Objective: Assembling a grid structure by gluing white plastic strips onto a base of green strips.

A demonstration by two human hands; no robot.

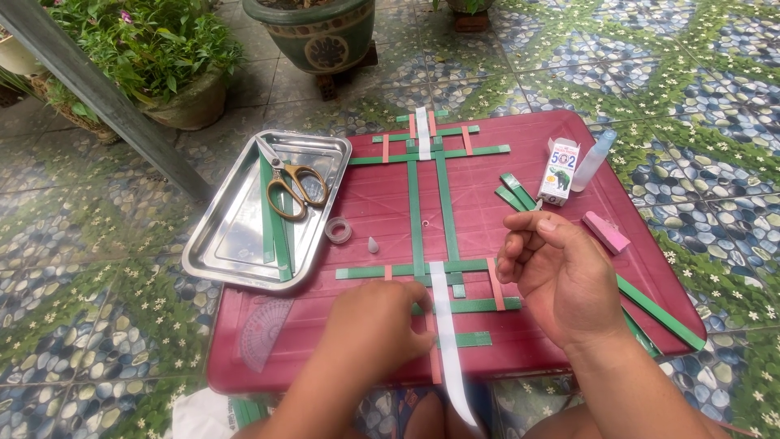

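Observation:
A frame of green strips (431,203) with short pink pieces lies on a dark red table (382,203). A white strip (445,325) runs over its near end and hangs past the table's front edge. My left hand (375,325) presses down on the near part of the frame, fingers beside the white strip. My right hand (561,272) hovers just right of the frame, fingers curled, and I cannot tell whether it holds something small. Long green strips (658,313) lie under it.
A metal tray (244,236) at the left holds scissors (292,187) and green strips. A tape roll (338,230), small cap (373,245), glue box (559,171), clear bottle (593,158), pink block (605,232) and clear protractor (264,329) lie around. Potted plants (154,57) stand beyond on tiled floor.

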